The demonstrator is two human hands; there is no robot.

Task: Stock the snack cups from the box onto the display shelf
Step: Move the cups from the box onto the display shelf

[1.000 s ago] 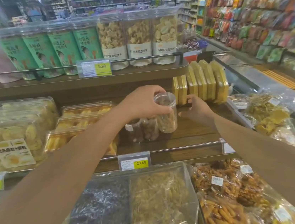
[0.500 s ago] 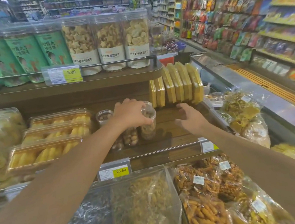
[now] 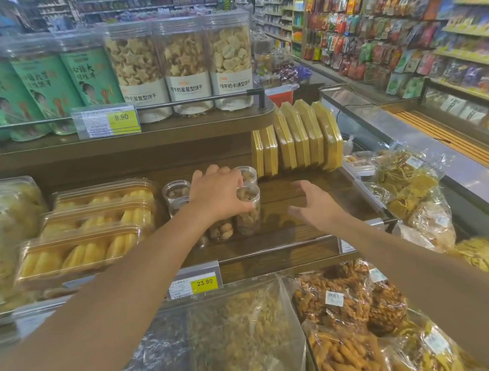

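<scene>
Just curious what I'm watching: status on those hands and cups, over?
Left hand grips snack cup, upright on wooden shelf beside other cups. Right hand open, holding nothing. Yellow boxes behind, not blocking.

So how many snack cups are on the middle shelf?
5 snack cups: two left of the left hand, one behind it, one in its grip, one under the wrist. The hand may hide more.
</scene>
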